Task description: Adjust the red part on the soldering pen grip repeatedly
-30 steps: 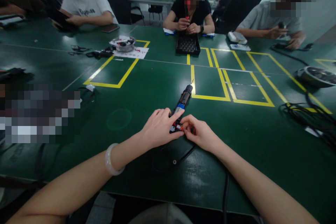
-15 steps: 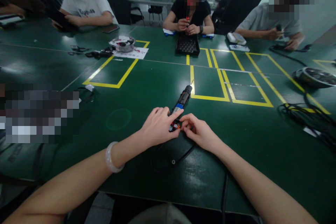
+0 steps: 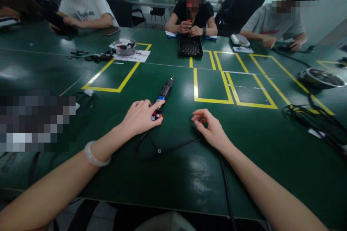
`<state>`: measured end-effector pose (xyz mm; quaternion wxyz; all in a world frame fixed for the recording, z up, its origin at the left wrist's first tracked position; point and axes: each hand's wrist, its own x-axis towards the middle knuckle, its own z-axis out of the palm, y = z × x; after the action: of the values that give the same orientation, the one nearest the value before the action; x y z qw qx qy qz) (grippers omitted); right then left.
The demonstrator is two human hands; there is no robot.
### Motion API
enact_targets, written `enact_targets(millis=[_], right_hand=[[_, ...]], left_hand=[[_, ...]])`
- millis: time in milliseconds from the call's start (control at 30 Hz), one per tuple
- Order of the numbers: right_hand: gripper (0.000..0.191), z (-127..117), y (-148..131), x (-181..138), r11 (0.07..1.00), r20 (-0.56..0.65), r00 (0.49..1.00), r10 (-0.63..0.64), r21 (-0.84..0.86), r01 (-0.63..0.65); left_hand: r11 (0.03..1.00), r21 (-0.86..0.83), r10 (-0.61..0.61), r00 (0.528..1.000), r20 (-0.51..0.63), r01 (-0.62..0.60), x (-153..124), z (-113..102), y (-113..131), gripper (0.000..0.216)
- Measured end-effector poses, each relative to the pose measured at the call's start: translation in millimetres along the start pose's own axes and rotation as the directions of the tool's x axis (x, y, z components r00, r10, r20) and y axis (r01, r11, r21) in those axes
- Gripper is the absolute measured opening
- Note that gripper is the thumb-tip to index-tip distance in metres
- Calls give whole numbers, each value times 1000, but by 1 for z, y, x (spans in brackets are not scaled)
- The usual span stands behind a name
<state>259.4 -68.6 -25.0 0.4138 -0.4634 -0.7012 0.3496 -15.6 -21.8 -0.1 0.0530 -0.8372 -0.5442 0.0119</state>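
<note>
My left hand (image 3: 141, 116) grips the rear end of an electric screwdriver (image 3: 165, 89) lying on the green table. Its thin bit points away from me. Near the thumb, the screwdriver's rear looks uncovered, with small red, white and orange parts showing. A black cable (image 3: 184, 144) loops out behind it, with a small round metal-looking end lying on the table. My right hand (image 3: 210, 128) hovers to the right, apart from the screwdriver. Its fingers are loosely curled, thumb apart from them, and I see nothing in them.
Yellow tape rectangles (image 3: 214, 100) mark the table. Opposite, a person holds a red-tipped tool above a black tray (image 3: 190, 47). A metal bowl (image 3: 123, 47) of parts stands at back left, another bowl (image 3: 321, 77) at right. Coiled black cables (image 3: 306, 117) lie at right.
My left hand has slid the screwdriver left and slightly away from me. My right hand, beside its rear end before, is now well apart from it.
</note>
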Motion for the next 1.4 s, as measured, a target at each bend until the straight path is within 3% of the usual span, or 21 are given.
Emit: enact_targets(millis=[300,533,667,767,1000,1233,1400], right_hand=[[22,2,0,0,1000,11,1000,22,-1,-22],[20,2,1,0,999,22,999,36,-17,-36],[20,2,1,-1,999,31,999,36,-34,-35],[20,2,1,0,999,42,998,35,-31,-33],[19,3,2,-1,999,45,998,38,-36,-37],[18,5,3,-1,999,36,999,19,-48,-17],[18,6,5,-2,997,45,999,17,-72,-14]], left_hand=[[955,176,-250,967,55,237,19,11,-113,73],[894,216,-420,902,103,392,37,16,-190,74],[856,230,-500,855,137,463,47,20,-221,76],[838,249,-532,828,175,486,53,22,-229,74],[832,312,-515,849,123,459,51,22,-214,80],[846,227,-518,844,139,482,49,17,-216,88],[851,291,-494,854,162,437,49,10,-207,77]])
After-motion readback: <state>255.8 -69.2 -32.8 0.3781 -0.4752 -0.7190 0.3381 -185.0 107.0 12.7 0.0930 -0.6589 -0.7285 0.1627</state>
